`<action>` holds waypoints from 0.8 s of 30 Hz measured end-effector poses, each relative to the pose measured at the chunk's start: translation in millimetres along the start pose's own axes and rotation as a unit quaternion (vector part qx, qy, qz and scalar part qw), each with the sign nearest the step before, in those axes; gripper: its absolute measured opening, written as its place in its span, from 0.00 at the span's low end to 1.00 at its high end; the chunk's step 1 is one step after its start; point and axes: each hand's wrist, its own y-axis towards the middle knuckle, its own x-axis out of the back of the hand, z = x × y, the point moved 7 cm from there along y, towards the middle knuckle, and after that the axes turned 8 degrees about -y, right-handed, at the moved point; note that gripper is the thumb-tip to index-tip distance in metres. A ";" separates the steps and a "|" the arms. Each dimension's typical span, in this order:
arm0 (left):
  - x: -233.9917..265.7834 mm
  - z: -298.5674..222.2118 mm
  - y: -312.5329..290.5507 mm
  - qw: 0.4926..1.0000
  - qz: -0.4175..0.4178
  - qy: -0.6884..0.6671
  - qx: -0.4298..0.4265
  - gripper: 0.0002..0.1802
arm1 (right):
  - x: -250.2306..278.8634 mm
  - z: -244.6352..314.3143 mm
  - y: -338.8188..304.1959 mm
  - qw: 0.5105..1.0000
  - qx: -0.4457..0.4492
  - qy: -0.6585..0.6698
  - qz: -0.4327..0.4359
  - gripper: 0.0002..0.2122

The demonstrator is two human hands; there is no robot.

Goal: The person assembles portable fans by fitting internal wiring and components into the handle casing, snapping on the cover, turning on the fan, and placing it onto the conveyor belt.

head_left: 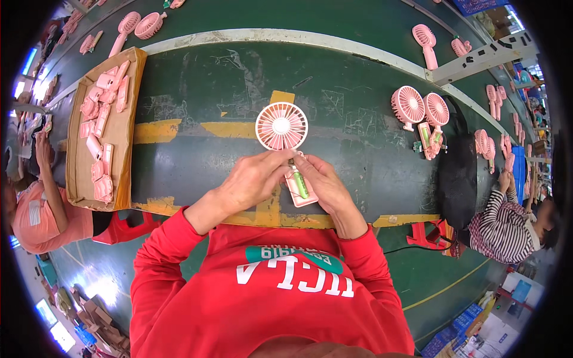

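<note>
In front of me is a pink handheld fan, its round grille pointing away from me and its handle toward me. The handle is uncovered, and a green battery cell shows inside the pink shell. My left hand pinches the upper handle just below the grille with its fingertips. On the other side, my right hand grips the handle's right edge, thumb close to the left fingers. What lies between the fingertips at the neck is mostly hidden.
A cardboard tray of pink shell pieces stands at left. Two partly assembled fans lie at right, beside a black bag-like object. A white rail crosses behind, with more fans beyond. Other people sit at both sides, a striped sleeve at right.
</note>
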 end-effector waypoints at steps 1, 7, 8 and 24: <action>4.4 4.5 -2.9 1.000 0.000 0.000 -0.001 0.21 | -1.7 1.3 -0.3 1.000 0.001 0.000 -0.001 0.15; 5.3 -5.7 -17.1 0.978 0.002 0.123 -0.169 0.19 | -6.7 5.6 -3.8 0.997 0.021 0.080 0.009 0.14; 2.5 -7.8 -18.0 0.976 0.009 0.123 -0.180 0.19 | -4.1 2.9 -2.4 0.997 0.027 0.077 -0.003 0.14; -8.0 -2.0 -31.5 0.982 -0.108 0.027 0.150 0.07 | -18.3 -11.5 3.8 0.981 0.101 0.098 -0.137 0.12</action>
